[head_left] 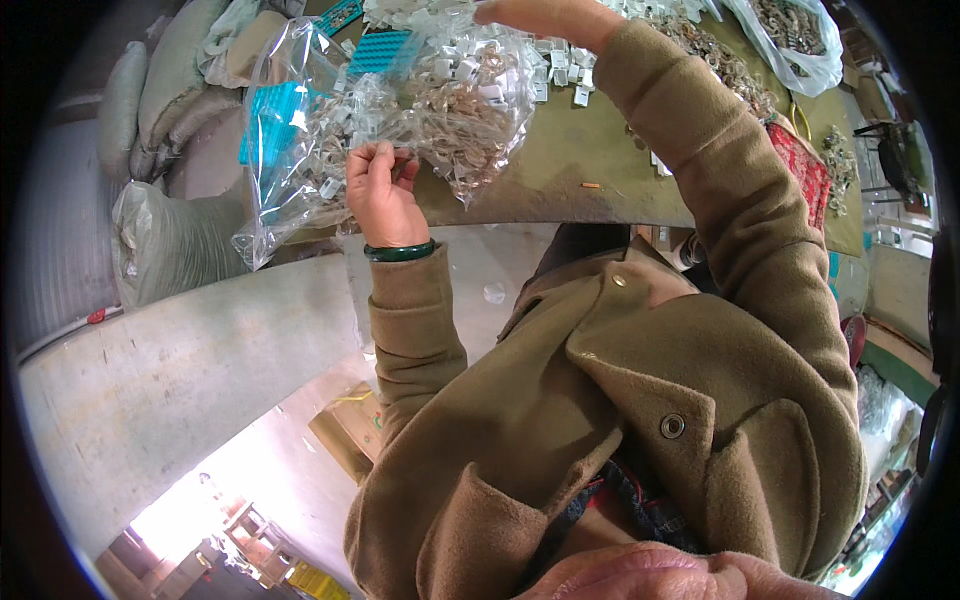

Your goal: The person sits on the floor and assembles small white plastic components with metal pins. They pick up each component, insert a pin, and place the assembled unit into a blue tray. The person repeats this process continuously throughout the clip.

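Observation:
A clear plastic bag [470, 145] lies on the table, full of small brownish and white plastic parts. My left hand [385, 195], with a dark green bangle at the wrist, pinches the bag's film between thumb and fingers. At the top edge of the view, my right hand [555, 16] reaches over the far side of the bag beside a heap of loose white parts [562, 68]. That hand is partly cut off, and its grip does not show. More clear film [268, 190] spreads left of the bag, over a blue plastic piece [272, 122].
Another blue grid-like piece [382, 52] sits behind the bag. At the right are an open bag of parts [790, 35], a red patterned cloth [800, 170] and loose parts [838, 165]. A small orange stick [591, 185] lies near the table's edge. Stuffed sacks [175, 240] stand left.

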`<action>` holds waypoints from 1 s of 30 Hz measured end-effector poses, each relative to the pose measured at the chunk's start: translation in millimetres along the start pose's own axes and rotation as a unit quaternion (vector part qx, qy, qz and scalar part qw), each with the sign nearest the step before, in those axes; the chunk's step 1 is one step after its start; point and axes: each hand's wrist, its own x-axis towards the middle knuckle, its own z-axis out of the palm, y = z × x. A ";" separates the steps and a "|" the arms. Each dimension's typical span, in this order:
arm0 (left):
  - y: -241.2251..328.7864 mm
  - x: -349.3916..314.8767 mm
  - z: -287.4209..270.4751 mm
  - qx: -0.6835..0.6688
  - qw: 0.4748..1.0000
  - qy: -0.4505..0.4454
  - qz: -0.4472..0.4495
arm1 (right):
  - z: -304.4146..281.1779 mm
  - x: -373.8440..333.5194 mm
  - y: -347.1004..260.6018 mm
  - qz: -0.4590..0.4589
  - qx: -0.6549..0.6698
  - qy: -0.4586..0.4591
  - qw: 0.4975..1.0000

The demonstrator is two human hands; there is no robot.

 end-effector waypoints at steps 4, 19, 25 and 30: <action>0.8 -3.4 6.0 -0.019 0.998 -0.057 -0.026 | 1.4 -4.9 -17.3 0.011 0.008 0.069 0.998; 14.2 4.8 1.7 -0.019 0.997 -0.078 -0.004 | -12.4 -29.0 -22.7 0.132 0.068 0.127 0.981; 13.3 1.5 4.1 -0.030 0.995 -0.089 0.034 | -2.2 -16.2 -7.8 0.064 0.149 0.078 0.984; 22.0 8.0 3.2 -0.040 0.989 -0.064 0.124 | 1.8 -28.4 -7.8 0.146 0.154 0.226 0.951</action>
